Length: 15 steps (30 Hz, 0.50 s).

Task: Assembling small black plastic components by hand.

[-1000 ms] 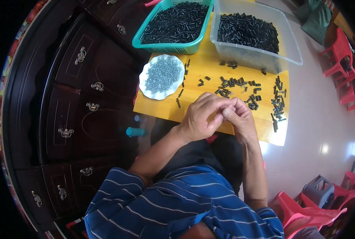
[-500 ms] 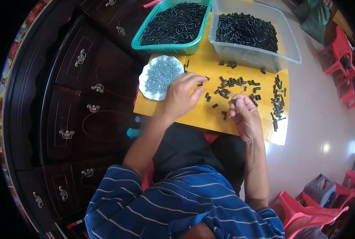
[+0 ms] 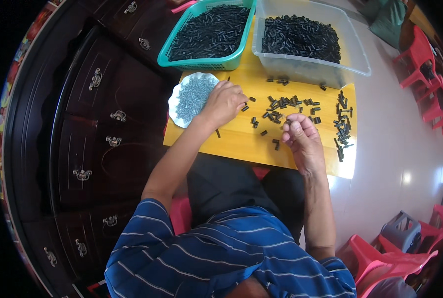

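Observation:
My left hand (image 3: 225, 104) is over the yellow table, at the right rim of a scalloped white plate (image 3: 173, 111) heaped with small silvery metal pieces (image 3: 192, 97). Its fingers are bent and drawn together; what they hold, if anything, is hidden. My right hand (image 3: 304, 141) is raised at the near side of a loose pile of short black tubes (image 3: 283, 103). Thumb and fingers pinch a small dark piece, seemingly one of these tubes (image 3: 289, 121). Single black tubes lie scattered between the two hands.
At the back stand a green basket (image 3: 233, 63) and a translucent bin (image 3: 306, 72), both full of black pieces. More longer black pieces (image 3: 342, 126) line the table's right edge. Dark wooden drawers (image 3: 127, 99) rise at the left; red plastic chairs (image 3: 365, 258) stand at the right.
My left hand has drawn its spread fingers together and moved slightly up and left, closer to the plate. My right hand keeps its pinch nearly in place. The whole view has shifted a little.

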Each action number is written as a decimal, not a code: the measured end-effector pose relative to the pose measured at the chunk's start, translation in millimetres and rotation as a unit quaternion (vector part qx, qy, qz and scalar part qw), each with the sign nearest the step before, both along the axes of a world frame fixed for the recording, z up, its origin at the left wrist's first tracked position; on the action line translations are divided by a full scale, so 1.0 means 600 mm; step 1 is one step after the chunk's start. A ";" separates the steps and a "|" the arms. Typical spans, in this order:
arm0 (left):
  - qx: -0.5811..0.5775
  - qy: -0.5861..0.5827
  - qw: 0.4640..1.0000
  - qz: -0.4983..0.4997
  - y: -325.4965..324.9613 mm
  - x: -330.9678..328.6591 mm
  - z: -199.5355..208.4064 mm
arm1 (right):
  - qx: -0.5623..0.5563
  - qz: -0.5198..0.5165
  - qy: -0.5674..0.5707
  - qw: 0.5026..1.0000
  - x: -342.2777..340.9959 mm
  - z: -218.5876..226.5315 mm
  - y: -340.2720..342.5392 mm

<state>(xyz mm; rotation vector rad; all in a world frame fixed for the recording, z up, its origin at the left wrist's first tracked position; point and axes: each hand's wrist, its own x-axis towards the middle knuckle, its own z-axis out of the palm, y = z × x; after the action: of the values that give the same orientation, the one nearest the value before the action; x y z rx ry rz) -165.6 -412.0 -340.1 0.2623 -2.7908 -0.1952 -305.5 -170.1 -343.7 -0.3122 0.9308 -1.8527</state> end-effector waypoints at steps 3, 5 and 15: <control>-0.009 -0.034 0.999 0.013 -0.002 -0.003 -0.001 | -0.008 0.007 0.000 1.000 0.000 -0.001 0.001; -0.009 -0.004 1.000 0.015 -0.001 -0.004 0.001 | 0.010 0.008 0.004 1.000 0.001 0.003 0.001; 0.214 0.111 0.970 0.022 0.089 0.005 0.079 | -0.004 -0.023 0.122 0.992 0.014 0.003 -0.005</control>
<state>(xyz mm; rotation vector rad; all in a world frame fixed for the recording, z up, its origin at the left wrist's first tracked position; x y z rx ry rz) -162.6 -358.9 -292.9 0.3781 -2.4919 -0.7699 -297.0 -173.2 -341.9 -0.5346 1.1043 -1.8880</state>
